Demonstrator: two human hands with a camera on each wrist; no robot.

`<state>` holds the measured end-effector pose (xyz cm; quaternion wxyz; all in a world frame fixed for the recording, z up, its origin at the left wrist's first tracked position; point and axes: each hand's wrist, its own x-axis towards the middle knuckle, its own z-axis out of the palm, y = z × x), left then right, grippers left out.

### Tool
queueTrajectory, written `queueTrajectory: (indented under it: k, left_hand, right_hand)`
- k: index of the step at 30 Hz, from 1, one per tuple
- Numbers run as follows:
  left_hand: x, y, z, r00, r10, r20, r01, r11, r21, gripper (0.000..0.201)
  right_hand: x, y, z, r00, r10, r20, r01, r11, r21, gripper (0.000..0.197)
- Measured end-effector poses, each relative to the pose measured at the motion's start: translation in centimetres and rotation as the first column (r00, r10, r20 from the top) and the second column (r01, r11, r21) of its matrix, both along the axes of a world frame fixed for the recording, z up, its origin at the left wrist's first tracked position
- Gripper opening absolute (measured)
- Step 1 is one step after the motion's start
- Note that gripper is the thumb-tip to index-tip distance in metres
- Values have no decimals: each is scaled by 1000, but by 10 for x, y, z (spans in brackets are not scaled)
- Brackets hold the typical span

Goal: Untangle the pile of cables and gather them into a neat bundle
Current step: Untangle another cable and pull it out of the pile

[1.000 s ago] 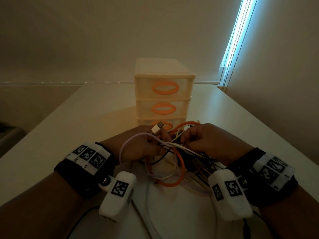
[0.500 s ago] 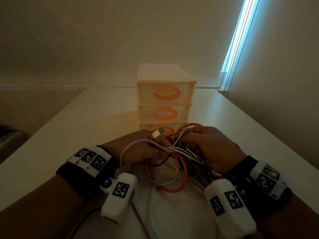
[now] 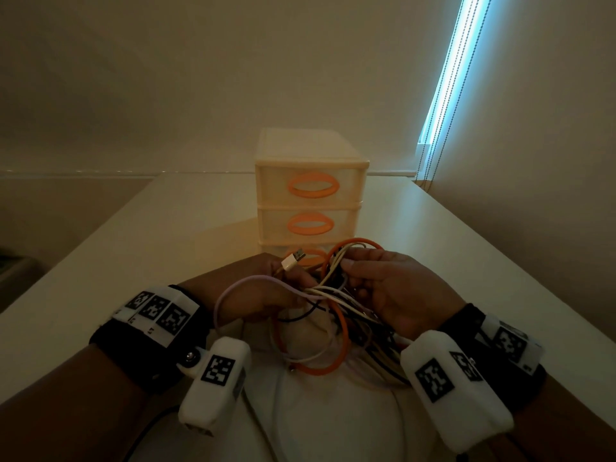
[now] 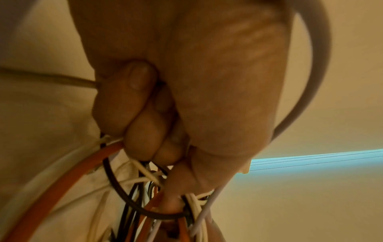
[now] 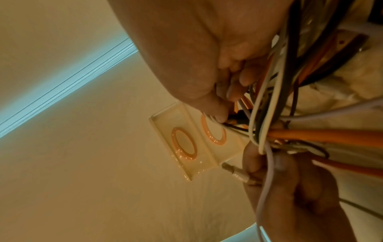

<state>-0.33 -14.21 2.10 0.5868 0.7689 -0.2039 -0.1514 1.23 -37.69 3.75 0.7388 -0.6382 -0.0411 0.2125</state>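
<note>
Both hands' grip: smooth round cables (image 3: 328, 296) (orange, white, black).

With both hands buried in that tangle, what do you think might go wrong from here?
1. The left hand and right hand both grip the cable tangle; pulling apart may tighten knots.
2. The orange cable loops round thinner white ones and could snag them.
3. The drawer unit stands close behind; a tug might knock it.
</note>
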Motion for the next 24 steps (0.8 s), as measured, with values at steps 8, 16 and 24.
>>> queueTrajectory:
  k: [8, 16, 24]
  left_hand:
    - [-2, -15, 17, 914, 360, 184, -330, 928, -174, 25]
    - [-1, -23, 19, 911, 227, 343, -253, 967, 32, 13]
    - [3, -22, 14, 844, 269, 463, -366, 921, 133, 17]
  right_hand:
    - [-5, 0, 2, 969, 170, 182, -146, 980, -138, 21]
    - [-9, 4, -1, 954, 120, 274, -84, 987, -139, 14]
    - [-12, 9, 3, 977, 15, 212, -14, 1000, -7, 45]
